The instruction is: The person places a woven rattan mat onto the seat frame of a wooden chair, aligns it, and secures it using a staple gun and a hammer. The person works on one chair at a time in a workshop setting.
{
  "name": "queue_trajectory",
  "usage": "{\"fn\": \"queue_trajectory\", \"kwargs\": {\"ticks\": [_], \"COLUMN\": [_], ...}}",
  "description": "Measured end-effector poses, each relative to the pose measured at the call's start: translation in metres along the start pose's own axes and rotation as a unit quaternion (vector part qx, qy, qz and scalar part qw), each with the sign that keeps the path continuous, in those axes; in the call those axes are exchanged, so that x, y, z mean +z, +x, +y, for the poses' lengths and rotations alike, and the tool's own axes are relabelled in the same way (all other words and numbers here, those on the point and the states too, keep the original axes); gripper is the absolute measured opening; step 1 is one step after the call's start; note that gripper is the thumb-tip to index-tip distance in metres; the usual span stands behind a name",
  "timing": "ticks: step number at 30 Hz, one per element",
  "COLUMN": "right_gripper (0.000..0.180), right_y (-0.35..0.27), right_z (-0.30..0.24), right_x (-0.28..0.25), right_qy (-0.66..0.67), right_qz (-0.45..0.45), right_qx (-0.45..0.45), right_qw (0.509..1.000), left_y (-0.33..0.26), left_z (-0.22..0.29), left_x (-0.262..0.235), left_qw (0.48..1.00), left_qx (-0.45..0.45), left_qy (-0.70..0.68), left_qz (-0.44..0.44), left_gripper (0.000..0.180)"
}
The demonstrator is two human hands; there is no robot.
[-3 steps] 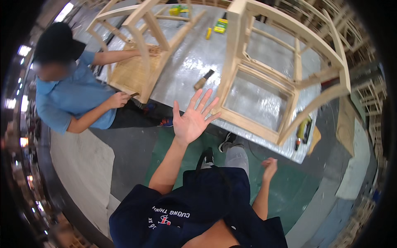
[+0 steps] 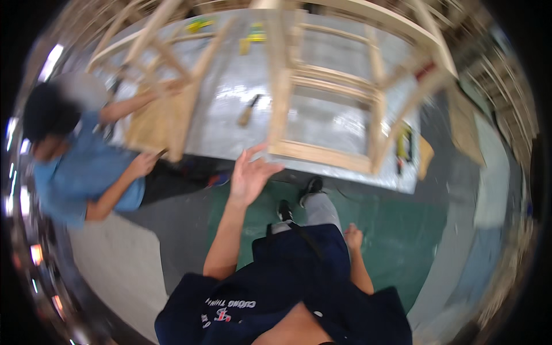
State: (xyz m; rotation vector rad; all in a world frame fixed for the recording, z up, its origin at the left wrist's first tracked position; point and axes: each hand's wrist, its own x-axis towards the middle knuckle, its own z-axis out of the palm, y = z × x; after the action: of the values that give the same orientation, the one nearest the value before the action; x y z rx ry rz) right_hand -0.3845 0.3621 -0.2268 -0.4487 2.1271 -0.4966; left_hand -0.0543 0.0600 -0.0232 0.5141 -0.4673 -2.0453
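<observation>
My left hand (image 2: 251,177) is raised beside the near edge of the metal-topped table (image 2: 221,138). Its palm is turned up toward me, the fingers are apart and slightly bent, and it holds nothing. Just beyond its fingertips stands a pale wooden chair frame (image 2: 322,154) with an open seat. A short tool with a beige body and a black end (image 2: 245,117) lies on the tabletop left of that frame. Low at my right side hangs my right hand (image 2: 353,236), blurred, its fingers curled in with nothing visible in them.
At left a co-worker in a blue shirt (image 2: 86,167) holds a small dark tool at a second chair frame (image 2: 198,75). Yellow-green packs (image 2: 257,33) lie farther back. A yellow-black tool (image 2: 404,141) rests near the table's right corner. Green matting (image 2: 391,230) covers the floor.
The view has shifted, so the table and chairs sit farther left and higher. My left hand's fingers have gone from spread wide to slightly bent. My right hand has drawn nearer my body.
</observation>
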Motion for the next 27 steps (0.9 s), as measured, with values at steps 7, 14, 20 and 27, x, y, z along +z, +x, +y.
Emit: {"fn": "queue_trajectory", "kwargs": {"ticks": [7,14,20,27], "right_gripper": [0.037,0.014,0.024,0.022], "right_y": [-0.056,0.005,0.157,0.466], "right_z": [0.046,0.043,0.043,-0.003], "right_x": [-0.02,-0.13,-0.23,-0.303], "right_qy": [-0.004,0.247,0.339,0.128], "right_qz": [0.063,0.15,0.15,0.112], "right_qx": [0.186,0.222,0.162,0.059], "right_qw": [0.98,0.931,0.915,0.984], "left_y": [0.05,0.135,0.258,0.28], "left_z": [-0.047,-0.19,-0.309,-0.39], "left_x": [0.014,0.09,0.132,0.135], "left_qw": [0.82,0.781,0.679,0.425], "left_qx": [-0.008,-0.126,0.004,-0.137], "left_qy": [0.57,0.604,0.734,0.876], "left_qz": [0.045,-0.098,-0.027,0.182], "left_gripper": [0.009,0.008,0.084,0.109]}}
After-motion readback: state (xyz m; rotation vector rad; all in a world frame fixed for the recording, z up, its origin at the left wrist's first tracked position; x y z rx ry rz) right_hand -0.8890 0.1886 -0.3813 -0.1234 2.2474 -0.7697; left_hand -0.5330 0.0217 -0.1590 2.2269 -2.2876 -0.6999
